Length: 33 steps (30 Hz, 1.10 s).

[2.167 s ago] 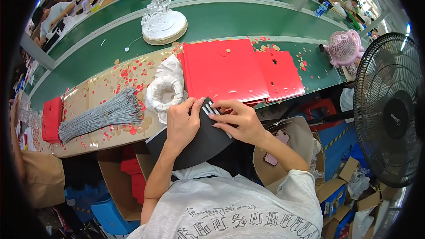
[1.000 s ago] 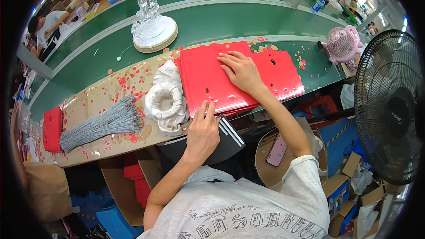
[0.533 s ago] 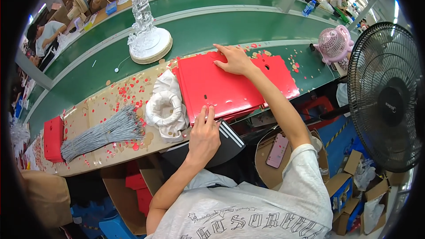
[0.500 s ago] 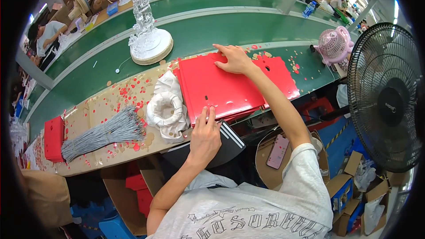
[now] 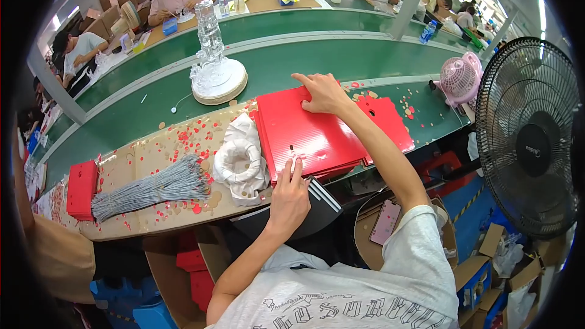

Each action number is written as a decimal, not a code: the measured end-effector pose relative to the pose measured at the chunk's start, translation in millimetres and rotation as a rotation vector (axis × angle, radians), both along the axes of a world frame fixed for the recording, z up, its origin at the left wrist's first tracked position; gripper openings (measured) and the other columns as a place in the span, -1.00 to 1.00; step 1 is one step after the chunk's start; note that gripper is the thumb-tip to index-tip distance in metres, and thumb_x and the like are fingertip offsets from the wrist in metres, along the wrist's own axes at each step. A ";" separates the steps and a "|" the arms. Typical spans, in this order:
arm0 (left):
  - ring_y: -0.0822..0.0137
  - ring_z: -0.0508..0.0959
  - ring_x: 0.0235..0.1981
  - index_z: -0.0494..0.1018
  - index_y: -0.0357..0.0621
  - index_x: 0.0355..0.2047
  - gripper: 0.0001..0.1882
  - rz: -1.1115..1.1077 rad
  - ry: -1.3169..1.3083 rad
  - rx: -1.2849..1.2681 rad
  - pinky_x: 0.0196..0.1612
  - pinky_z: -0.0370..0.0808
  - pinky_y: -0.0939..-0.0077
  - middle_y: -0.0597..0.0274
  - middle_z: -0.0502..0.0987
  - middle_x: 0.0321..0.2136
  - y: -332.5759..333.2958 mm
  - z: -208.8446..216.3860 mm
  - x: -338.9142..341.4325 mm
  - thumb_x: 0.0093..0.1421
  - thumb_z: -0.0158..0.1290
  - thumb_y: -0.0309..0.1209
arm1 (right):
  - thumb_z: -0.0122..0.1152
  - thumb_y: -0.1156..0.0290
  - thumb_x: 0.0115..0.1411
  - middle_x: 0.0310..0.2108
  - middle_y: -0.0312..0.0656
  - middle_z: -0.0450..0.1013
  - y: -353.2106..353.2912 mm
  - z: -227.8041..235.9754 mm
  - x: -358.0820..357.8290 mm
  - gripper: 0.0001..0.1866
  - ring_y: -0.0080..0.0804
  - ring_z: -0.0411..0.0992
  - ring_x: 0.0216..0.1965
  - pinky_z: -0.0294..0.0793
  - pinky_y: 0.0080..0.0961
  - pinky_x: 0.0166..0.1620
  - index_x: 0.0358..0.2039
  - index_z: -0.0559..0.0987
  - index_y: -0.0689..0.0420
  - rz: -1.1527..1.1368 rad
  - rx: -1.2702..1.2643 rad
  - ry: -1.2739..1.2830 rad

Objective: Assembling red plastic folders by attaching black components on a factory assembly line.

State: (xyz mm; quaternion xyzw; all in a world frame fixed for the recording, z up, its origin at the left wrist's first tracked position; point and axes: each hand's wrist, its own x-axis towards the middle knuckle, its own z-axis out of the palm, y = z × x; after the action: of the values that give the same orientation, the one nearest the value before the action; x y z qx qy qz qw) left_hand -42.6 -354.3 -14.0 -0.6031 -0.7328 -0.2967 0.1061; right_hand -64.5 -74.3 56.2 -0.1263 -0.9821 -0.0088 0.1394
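a stack of red sheets (image 5: pixel 317 131) lies on the right part of the worktop (image 5: pixel 137 158), its near side close to the worktop's near edge, within reach of both hands. the left hand (image 5: pixel 289 204) sets two extended fingers, kept close together, on the stack's near left corner, perhaps to steady it; its thumb is hard to make out, so i cannot tell whether it pinches anything. the right hand (image 5: pixel 323 96) is spread wide over the far side, thumb on the red face and index finger reaching past the rim, which would help square or brace the top sheet. below the near edge, a black curved piece (image 5: pixel 311 216) with white strips sits over the lap, probably parked there to leave both hands free. a white cloth ring (image 5: pixel 241 175) is just left of the stack; farther toward the left end lie bundled grey wires (image 5: pixel 155 189), likely tied to stop them scattering, and a small red stack (image 5: pixel 82 190) beside them.
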 end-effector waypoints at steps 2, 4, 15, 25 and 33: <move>-0.18 0.40 0.19 0.54 -0.63 -0.24 -0.72 0.004 -0.055 0.011 0.19 0.42 0.10 -0.21 0.44 0.14 -2.2 -1.6 -0.2 0.22 0.11 -0.51 | 0.29 0.32 -0.06 -0.23 -0.02 0.60 -5.6 12.4 3.5 -0.27 -0.04 0.57 -0.14 0.52 -0.18 -0.02 0.21 0.41 0.08 0.046 -0.023 0.026; -0.17 0.40 0.20 0.53 -0.66 -0.23 -0.71 -0.010 -0.057 0.027 0.20 0.42 0.12 -0.21 0.45 0.14 0.8 1.9 3.5 0.21 0.11 -0.52 | 0.24 0.35 -0.05 -0.31 -0.05 0.60 3.9 3.5 10.3 -0.33 -0.05 0.58 -0.23 0.51 -0.16 -0.07 0.16 0.43 0.11 0.111 0.066 0.107; -0.17 0.42 0.20 0.55 -0.63 -0.34 -0.76 0.009 0.008 0.044 0.22 0.43 0.13 -0.20 0.48 0.13 -1.0 0.7 2.9 0.19 0.12 -0.53 | 0.19 0.43 0.00 -0.39 -0.13 0.57 -5.2 8.3 10.3 -0.66 -0.21 0.59 -0.32 0.61 -0.33 -0.27 -0.15 0.53 0.18 0.237 0.312 0.336; -0.16 0.44 0.19 0.56 -0.62 -0.35 -0.77 0.007 -0.021 0.074 0.18 0.46 0.15 -0.19 0.50 0.11 -1.0 -1.4 2.3 0.18 0.13 -0.53 | 0.35 0.39 0.00 -0.24 -0.20 0.50 -11.1 18.7 15.6 -0.61 -0.23 0.51 -0.12 0.60 -0.35 -0.12 -0.13 0.51 0.14 0.203 0.251 0.351; -0.14 0.47 0.14 0.56 -0.63 -0.33 -0.75 -0.032 -0.075 0.166 0.13 0.48 0.18 -0.19 0.51 0.10 -0.6 -4.2 -4.2 0.14 0.16 -0.54 | 0.46 0.51 -0.13 -0.20 -0.22 0.48 -11.1 50.7 16.5 -0.59 -0.17 0.47 -0.11 0.54 -0.29 -0.05 -0.22 0.53 0.10 0.189 -0.032 0.283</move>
State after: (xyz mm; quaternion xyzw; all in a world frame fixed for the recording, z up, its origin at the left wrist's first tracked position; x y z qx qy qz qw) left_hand -46.8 -354.9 -18.2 -0.5924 -0.6994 -0.3804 0.1232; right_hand -47.9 -85.4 106.9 -0.0354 -0.9602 0.0378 0.2744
